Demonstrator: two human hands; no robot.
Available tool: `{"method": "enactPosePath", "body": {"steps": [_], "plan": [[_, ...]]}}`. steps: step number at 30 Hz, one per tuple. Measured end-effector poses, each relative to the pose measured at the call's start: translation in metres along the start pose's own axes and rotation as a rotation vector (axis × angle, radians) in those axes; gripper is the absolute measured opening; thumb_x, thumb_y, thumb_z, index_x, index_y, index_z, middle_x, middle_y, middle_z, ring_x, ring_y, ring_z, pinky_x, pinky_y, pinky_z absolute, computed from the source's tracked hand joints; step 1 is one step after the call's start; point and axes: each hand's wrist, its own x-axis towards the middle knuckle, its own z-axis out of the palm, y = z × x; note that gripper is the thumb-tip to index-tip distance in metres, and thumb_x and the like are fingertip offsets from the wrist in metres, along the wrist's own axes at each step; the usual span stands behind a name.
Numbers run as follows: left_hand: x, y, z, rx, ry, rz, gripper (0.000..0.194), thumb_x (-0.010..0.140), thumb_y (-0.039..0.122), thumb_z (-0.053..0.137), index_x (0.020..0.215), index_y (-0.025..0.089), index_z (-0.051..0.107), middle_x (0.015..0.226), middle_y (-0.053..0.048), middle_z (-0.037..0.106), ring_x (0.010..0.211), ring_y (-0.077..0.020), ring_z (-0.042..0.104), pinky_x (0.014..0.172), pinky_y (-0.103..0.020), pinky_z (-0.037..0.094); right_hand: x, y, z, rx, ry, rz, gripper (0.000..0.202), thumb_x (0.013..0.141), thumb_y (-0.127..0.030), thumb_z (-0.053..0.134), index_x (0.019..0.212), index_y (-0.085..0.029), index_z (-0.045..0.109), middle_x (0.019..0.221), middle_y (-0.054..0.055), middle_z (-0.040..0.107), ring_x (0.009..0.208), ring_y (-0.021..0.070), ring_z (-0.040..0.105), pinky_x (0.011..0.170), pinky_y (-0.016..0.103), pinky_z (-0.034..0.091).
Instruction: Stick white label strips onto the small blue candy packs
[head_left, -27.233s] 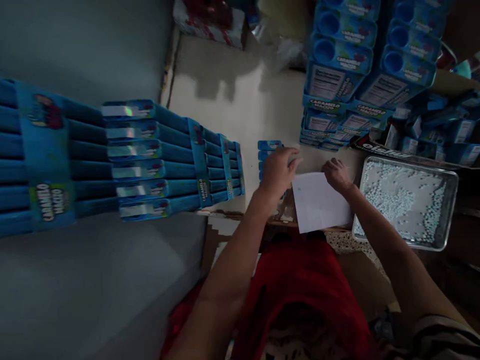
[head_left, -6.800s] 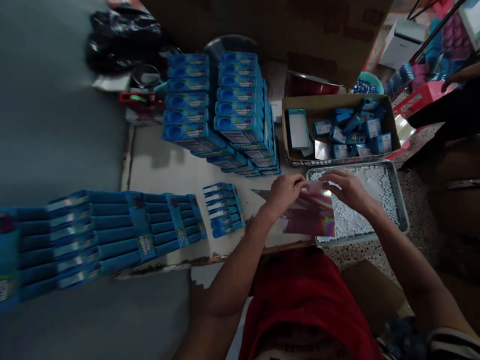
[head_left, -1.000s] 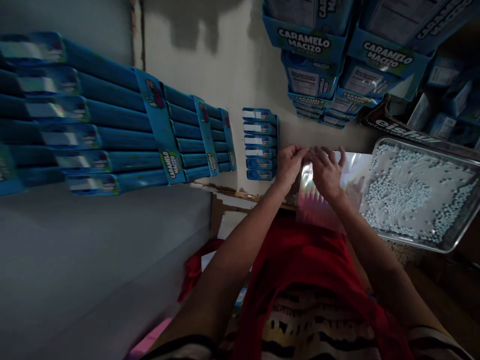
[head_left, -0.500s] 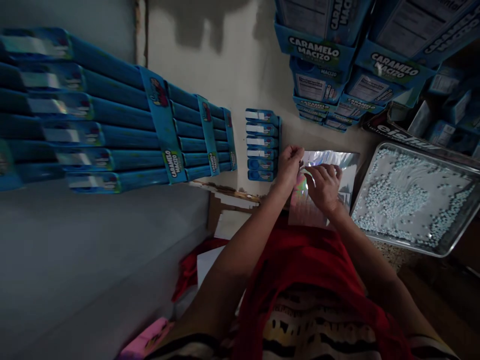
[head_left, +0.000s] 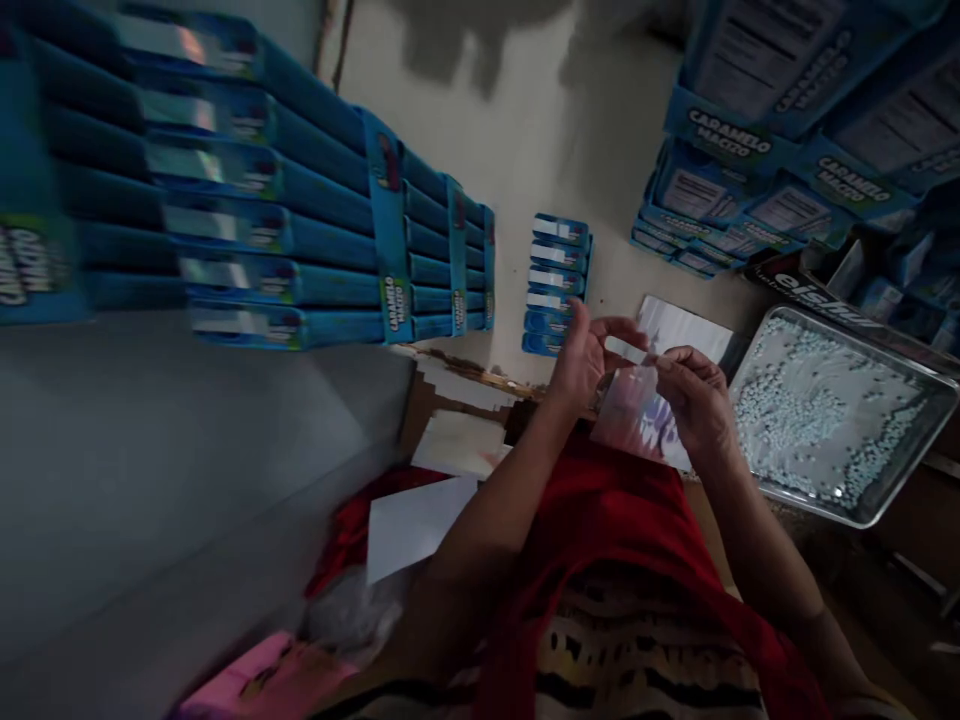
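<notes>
The left hand (head_left: 583,352) and right hand (head_left: 694,398) are raised together above the near edge of the desk (head_left: 480,130), in front of the red apron (head_left: 600,540). Between them is a shiny sheet (head_left: 637,415) with a rainbow sheen. The right hand grips the sheet's upper edge between thumb and fingertips, knuckles up, wrist bent inward. The left hand is partly open, palm toward the right hand, fingers curled loosely; its thumb side lies at the sheet's left edge, but actual contact cannot be confirmed.

Just beyond the hands, a second silvery sheet (head_left: 686,325) lies flat on the desk. Directly right of the right hand, a metal tray (head_left: 930,440) holds small pale blue candies (head_left: 817,420); its near corner overhangs the desk edge. Just left of the left hand stands a short row of small blue boxes (head_left: 556,285). Further left, long rows of blue cartons (head_left: 247,220) run along the desk edge, each bundle bound by a band reading "CARAMELO MACIZO". Beyond the right hand, stacked blue display boxes (head_left: 742,150) carry the same wording plus panels of fine print too small to read. A dark cardboard box (head_left: 814,290) beside the tray shows white lettering, partly cut off.

Bare desk surface lies beyond the left hand, between the cartons and the display boxes. Below the desk edge, white paper sheets (head_left: 420,515) lie to the left of the left forearm.
</notes>
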Motion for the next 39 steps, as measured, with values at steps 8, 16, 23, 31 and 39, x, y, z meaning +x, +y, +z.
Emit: {"method": "enactPosePath", "body": {"steps": [8, 16, 23, 31, 39], "plan": [[-0.040, -0.009, -0.033, -0.234, 0.237, -0.053, 0.057, 0.057, 0.055, 0.100, 0.089, 0.018, 0.070, 0.086, -0.005, 0.080, 0.081, -0.0233, 0.079, 0.074, -0.032, 0.064, 0.018, 0.050, 0.027, -0.012, 0.131, 0.108, 0.031, 0.066, -0.043, 0.091, 0.075, -0.021, 0.071, 0.051, -0.011, 0.041, 0.047, 0.0059, 0.025, 0.045, 0.024, 0.018], [-0.044, 0.006, -0.089, 0.308, 0.571, 0.239, 0.024, 0.079, 0.041, 0.084, 0.079, 0.019, 0.074, 0.069, 0.001, 0.069, 0.065, -0.0144, 0.065, 0.065, -0.026, 0.051, 0.033, 0.102, 0.087, -0.211, 0.276, 0.032, 0.036, 0.070, -0.052, 0.086, 0.076, -0.018, 0.075, 0.063, -0.002, 0.067, 0.051, 0.0111, 0.051, 0.049, 0.026, 0.038], [-0.004, 0.014, -0.124, 0.499, 0.565, 0.377, 0.017, 0.084, 0.032, 0.078, 0.078, 0.019, 0.070, 0.076, 0.000, 0.070, 0.071, -0.0141, 0.062, 0.068, -0.025, 0.047, 0.072, 0.122, 0.112, -0.622, 0.391, -0.234, 0.040, 0.081, -0.057, 0.076, 0.085, -0.018, 0.080, 0.070, 0.001, 0.073, 0.065, 0.0159, 0.060, 0.065, 0.029, 0.046], [0.007, 0.018, -0.128, 0.461, 0.514, 0.286, 0.015, 0.085, 0.028, 0.076, 0.076, 0.021, 0.067, 0.070, 0.002, 0.069, 0.069, -0.0147, 0.062, 0.073, -0.026, 0.049, 0.078, 0.125, 0.112, -0.736, 0.394, -0.259, 0.042, 0.085, -0.058, 0.071, 0.085, -0.017, 0.081, 0.068, 0.000, 0.071, 0.062, 0.0150, 0.056, 0.064, 0.029, 0.043], [0.014, 0.014, -0.135, 0.417, 0.486, 0.251, 0.017, 0.083, 0.031, 0.079, 0.076, 0.020, 0.067, 0.072, 0.001, 0.069, 0.070, -0.0144, 0.063, 0.072, -0.026, 0.049, 0.080, 0.124, 0.113, -0.784, 0.386, -0.228, 0.043, 0.086, -0.058, 0.069, 0.087, -0.016, 0.080, 0.072, 0.002, 0.073, 0.063, 0.0160, 0.058, 0.065, 0.030, 0.044]]}}
